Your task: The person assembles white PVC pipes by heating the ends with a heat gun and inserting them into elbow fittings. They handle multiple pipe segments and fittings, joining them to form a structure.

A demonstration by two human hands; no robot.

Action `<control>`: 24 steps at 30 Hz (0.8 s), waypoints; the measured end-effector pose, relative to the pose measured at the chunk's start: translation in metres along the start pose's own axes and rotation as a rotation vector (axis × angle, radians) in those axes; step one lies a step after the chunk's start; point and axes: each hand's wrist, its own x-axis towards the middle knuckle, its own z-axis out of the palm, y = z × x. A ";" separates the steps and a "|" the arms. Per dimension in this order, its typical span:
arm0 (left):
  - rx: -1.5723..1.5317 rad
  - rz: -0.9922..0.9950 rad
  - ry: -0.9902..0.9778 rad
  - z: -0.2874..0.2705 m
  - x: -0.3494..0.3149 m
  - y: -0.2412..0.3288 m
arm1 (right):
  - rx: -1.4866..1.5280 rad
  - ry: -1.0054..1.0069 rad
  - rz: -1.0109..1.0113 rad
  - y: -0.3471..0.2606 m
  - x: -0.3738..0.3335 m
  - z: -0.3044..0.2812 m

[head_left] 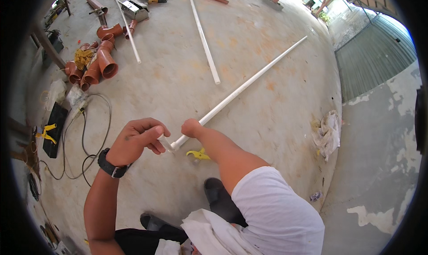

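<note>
A long white plastic pipe [254, 78] slants from near my body toward the far right. My right hand [191, 127] is closed round it close to its near end. That end carries a white elbow fitting [170, 145]. My left hand [137, 139], a dark watch on its wrist, has its thumb and bent fingers closed on the fitting's free arm. Part of the fitting is hidden behind the fingers. Just beyond the elbow, beside my right forearm, a yellow-handled tool [199, 154] rests on the floor, partly covered by that arm.
Two more white pipes [205, 41] lie farther off. Reddish-brown pipe fittings [100, 65] are heaped at the far left, near a metal box [135, 9]. Cables [84, 121] loop beside a black case [54, 143]. A crumpled bag [327, 134] lies by the right wall.
</note>
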 end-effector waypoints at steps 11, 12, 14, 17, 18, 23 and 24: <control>-0.001 0.019 -0.010 0.001 0.000 -0.006 | 0.006 -0.011 -0.007 0.002 0.001 0.001; -0.004 0.017 -0.017 0.000 0.000 -0.007 | 0.002 -0.009 -0.014 0.002 0.001 0.001; -0.008 0.013 -0.032 -0.001 0.000 -0.009 | -0.006 -0.005 -0.028 0.002 0.001 0.001; -0.025 -0.012 -0.036 0.000 -0.001 -0.008 | 0.001 -0.017 -0.017 -0.001 0.002 -0.001; -0.030 -0.015 -0.045 0.000 -0.001 -0.008 | 0.008 -0.011 -0.012 0.000 0.001 0.000; -0.026 0.006 -0.053 -0.002 0.000 -0.009 | 0.000 -0.014 -0.027 0.001 0.002 0.001; -0.053 0.007 -0.061 -0.002 0.000 -0.010 | 0.003 -0.013 -0.021 0.001 0.003 0.002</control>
